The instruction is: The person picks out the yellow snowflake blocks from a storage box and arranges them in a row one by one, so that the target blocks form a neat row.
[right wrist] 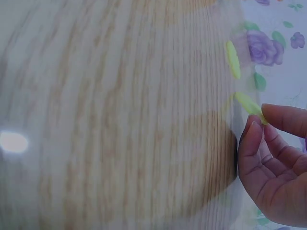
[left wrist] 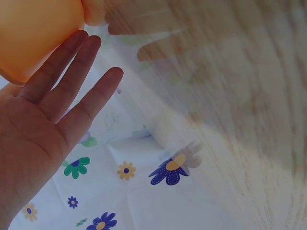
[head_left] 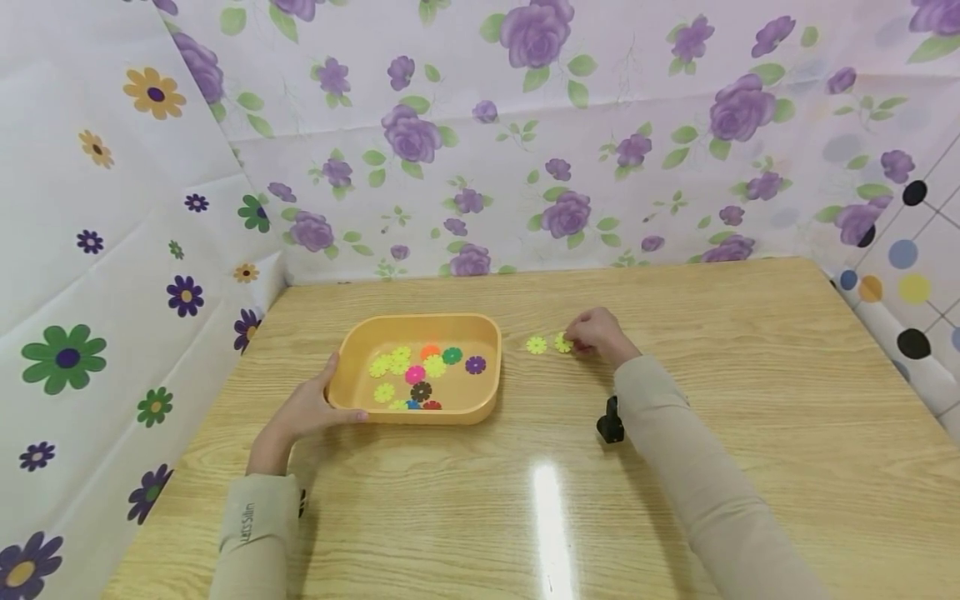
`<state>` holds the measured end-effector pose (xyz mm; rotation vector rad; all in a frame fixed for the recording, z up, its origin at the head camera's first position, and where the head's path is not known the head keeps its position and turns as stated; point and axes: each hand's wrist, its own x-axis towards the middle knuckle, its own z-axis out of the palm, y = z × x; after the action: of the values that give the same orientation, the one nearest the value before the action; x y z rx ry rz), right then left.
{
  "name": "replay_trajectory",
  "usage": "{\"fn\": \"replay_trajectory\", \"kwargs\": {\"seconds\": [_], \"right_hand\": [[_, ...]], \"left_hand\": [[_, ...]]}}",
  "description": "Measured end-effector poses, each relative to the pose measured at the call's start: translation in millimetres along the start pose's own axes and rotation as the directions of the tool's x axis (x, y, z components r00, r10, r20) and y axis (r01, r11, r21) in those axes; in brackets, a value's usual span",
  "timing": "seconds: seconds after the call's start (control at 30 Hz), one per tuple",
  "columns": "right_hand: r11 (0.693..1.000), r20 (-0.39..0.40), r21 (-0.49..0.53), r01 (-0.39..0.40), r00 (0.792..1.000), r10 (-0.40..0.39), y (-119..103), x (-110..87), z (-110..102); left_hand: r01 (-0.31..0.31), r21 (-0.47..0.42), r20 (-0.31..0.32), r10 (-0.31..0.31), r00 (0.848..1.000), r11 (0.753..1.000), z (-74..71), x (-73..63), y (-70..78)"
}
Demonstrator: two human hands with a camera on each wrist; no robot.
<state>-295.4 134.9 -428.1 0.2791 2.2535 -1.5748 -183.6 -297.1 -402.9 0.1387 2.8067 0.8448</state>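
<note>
A yellow-orange plastic basin (head_left: 491,400) stands on the table, with several colourful snowflake discs, such as a purple one (head_left: 476,365) and a dark brown one (head_left: 421,391), lying inside. My left hand (head_left: 309,408) rests against its near left corner, thumb along the front and the other fingers at the left side. In the left wrist view straight, spread fingers (left wrist: 91,98) touch the basin wall (left wrist: 41,33). To the basin's right, my right hand (head_left: 596,332) pinches a yellow snowflake disc (right wrist: 248,105) between thumb and fingertips, tilted at the tabletop. Another yellow disc (head_left: 536,345) lies just left of it.
The wood-grain table (head_left: 465,492) reaches back to a flower-printed sheet (head_left: 480,167). Another flowered sheet (head_left: 112,250) hangs along the left side. A small black device (head_left: 611,423) shows beneath the right wrist.
</note>
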Motion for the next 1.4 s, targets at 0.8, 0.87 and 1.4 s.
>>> {"fn": "replay_trajectory", "kwargs": {"seconds": [0.8,0.87,1.4], "right_hand": [[0.975,-0.017,-0.032,0.219,0.975,-0.219,-25,-21.3,24],[0.961,-0.015,-0.031,0.274,0.961,-0.274,-29,-24.8,33],[0.774,-0.044,-0.221,0.594,0.787,-0.616,-51,-40.9,109]], "left_hand": [[0.019,-0.013,0.005,-0.019,1.000,1.000,0.2,-2.3,0.4],[0.024,-0.016,0.005,-0.024,1.000,1.000,0.1,-2.6,0.9],[0.013,-0.033,-0.005,-0.014,1.000,0.999,0.8,-2.0,0.0]]}}
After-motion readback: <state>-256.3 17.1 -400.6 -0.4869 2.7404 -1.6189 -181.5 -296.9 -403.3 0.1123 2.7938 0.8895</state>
